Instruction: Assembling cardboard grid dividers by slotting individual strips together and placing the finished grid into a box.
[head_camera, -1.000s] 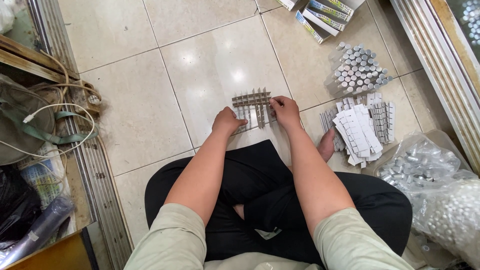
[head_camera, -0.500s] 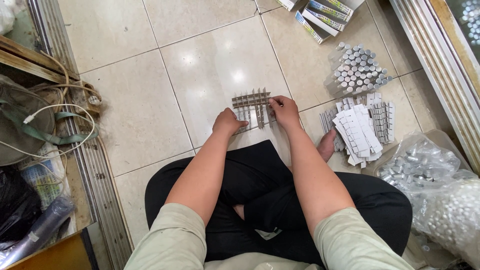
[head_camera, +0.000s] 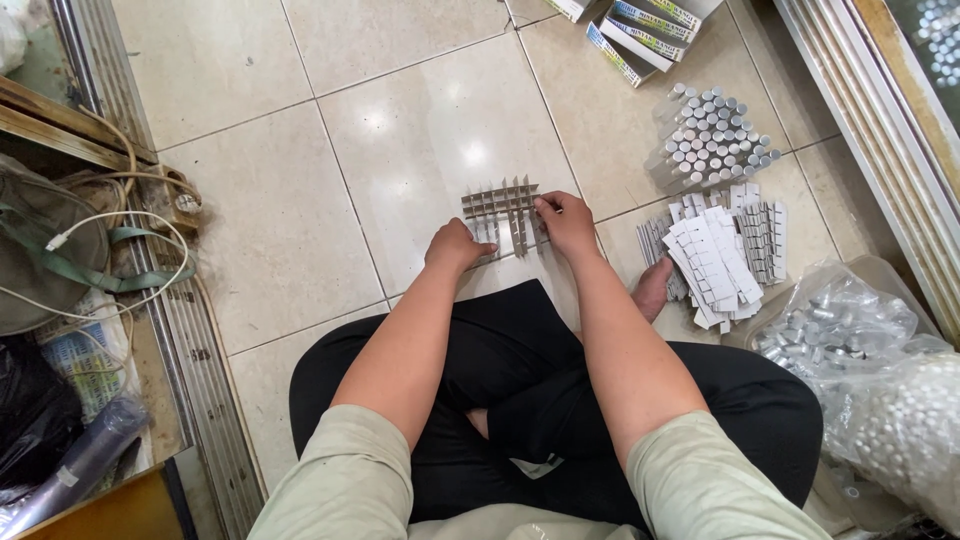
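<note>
Sitting cross-legged on tiled floor, person works cardboard divider grid (head_camera: 505, 212) lying flat just ahead of knees. Left hand (head_camera: 455, 247) presses near edge of grid, fingers curled, gripping nothing. Right hand (head_camera: 567, 222) pinches strip at grid's right end. Best to keep left hand pinning, slots aligned, strips upright. Against earlier frames: hands and grid hardly moved. Stack of flat dividers (head_camera: 715, 255) near right knee.

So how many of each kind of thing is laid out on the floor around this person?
Cardboard divider grid under both hands: 1
Cluster of upright silver vials: 1
Heap of folded white dividers: 1
Clear bags of vials: 2
Flat printed boxes: at least 3
Total: at least 8
</note>
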